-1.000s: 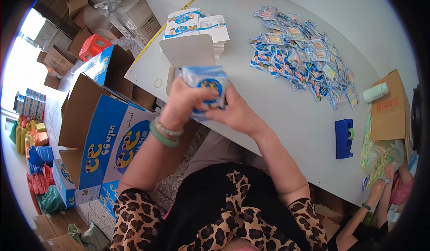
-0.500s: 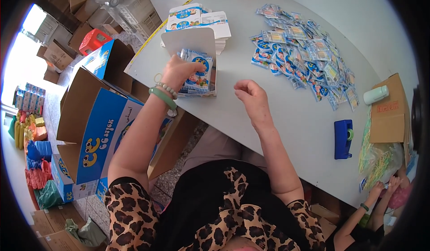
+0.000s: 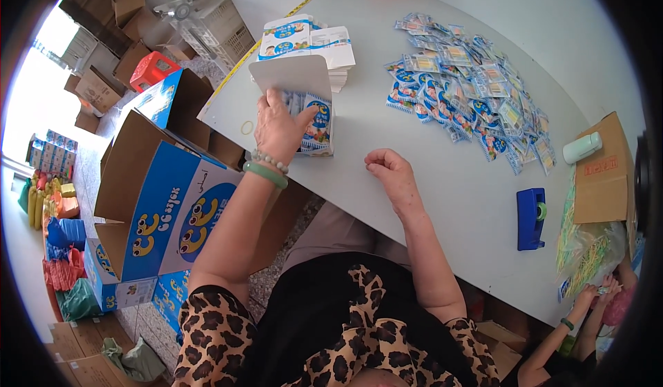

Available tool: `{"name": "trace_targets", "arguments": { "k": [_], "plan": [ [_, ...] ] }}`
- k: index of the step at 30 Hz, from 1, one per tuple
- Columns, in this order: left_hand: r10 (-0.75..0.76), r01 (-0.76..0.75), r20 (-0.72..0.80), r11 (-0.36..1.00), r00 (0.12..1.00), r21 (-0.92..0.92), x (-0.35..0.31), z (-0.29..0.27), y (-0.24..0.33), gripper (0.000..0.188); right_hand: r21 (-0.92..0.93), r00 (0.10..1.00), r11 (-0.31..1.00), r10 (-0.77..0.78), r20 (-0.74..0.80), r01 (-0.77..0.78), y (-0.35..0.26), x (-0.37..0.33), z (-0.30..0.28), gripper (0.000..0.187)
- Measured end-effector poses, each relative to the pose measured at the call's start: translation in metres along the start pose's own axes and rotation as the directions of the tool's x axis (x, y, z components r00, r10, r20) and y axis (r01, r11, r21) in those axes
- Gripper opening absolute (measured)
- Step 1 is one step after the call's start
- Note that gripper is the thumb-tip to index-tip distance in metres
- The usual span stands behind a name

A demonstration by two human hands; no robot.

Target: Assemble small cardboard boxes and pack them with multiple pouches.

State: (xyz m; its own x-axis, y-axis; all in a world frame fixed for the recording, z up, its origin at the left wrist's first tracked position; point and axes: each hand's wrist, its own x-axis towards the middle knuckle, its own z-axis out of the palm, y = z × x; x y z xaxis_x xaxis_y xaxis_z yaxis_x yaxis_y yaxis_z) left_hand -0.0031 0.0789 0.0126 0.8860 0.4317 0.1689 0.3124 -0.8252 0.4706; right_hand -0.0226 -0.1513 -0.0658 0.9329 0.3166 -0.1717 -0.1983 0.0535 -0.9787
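An open white carton with its lid flap raised stands at the left part of the table. Small blue-and-white packets fill it in a row. My left hand lies over the carton's left side, fingers stretched and the thumb spread onto the packets; the palm hides part of the contents. To the right, my right hand hovers over the tabletop, thumb and fingers curled together, with nothing visible in them. A big heap of loose packets covers the table's far right.
Folded white cartons are stacked behind the open one. A blue tape dispenser and a cardboard box stand at right. Large open blue shipping cartons sit left of the table. Another person's hands work at lower right.
My left hand has gone from gripping at the packets to lying spread along the carton's left side. My right hand has stayed nearly in place, still curled. The view has shifted slightly.
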Motion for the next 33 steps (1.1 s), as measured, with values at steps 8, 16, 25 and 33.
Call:
{"name": "trace_targets", "arguments": {
  "k": [8,16,25,33],
  "plan": [
    [0.141,-0.143,0.024,0.97,0.99,0.197,-0.005,0.0,-0.005,0.083,-0.038,1.0,0.999,0.003,-0.009,-0.003,-0.003,0.002,0.004,0.015],
    [0.12,-0.128,0.063,0.983,0.991,0.133,-0.007,-0.007,-0.005,0.076,-0.155,0.995,0.985,-0.082,-0.056,0.072,0.01,0.003,0.004,0.015],
    [0.629,-0.711,0.336,0.653,0.701,0.262,-0.006,-0.003,-0.007,0.038,-0.161,0.999,0.986,-0.046,-0.025,0.041,0.007,0.001,0.002,0.014],
    [0.47,-0.583,0.428,0.792,0.772,0.183,0.001,-0.005,0.008,0.035,-0.173,0.998,0.984,-0.044,-0.037,0.037,0.004,0.003,0.003,0.012]
  ]
}}
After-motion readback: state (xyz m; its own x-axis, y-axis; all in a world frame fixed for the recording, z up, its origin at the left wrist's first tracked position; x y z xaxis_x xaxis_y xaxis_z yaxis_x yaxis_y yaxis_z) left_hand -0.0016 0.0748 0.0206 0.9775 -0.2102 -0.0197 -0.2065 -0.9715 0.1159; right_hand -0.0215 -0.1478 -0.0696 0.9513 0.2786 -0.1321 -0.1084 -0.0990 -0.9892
